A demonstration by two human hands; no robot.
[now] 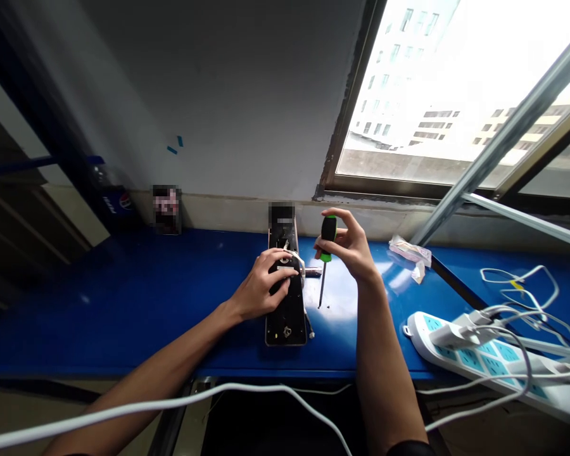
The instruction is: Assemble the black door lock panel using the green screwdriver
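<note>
On the blue table lies a long black device (292, 310) with a metal fitting near its front end and a pixelated part at its back. My left hand (268, 283) rests across its top, fingers stretched out and apart, fingertips beside a white cable (302, 263). A small cylinder with a silvery end (313, 272) pokes out at the device's right side. My right hand (349, 244) is closed around the black and green handle of a screwdriver (329, 237). Its shaft points down, the tip close to small dark bits, possibly screws (328, 308), on the table.
To the right is a white power strip (479, 361) with plugs and tangled cables. A crumpled plastic wrapper (411, 251) lies near the wall. Another white cable (247, 387) crosses in front of the table edge. A bottle (116, 196) and a pixelated box (167, 210) stand at the back left.
</note>
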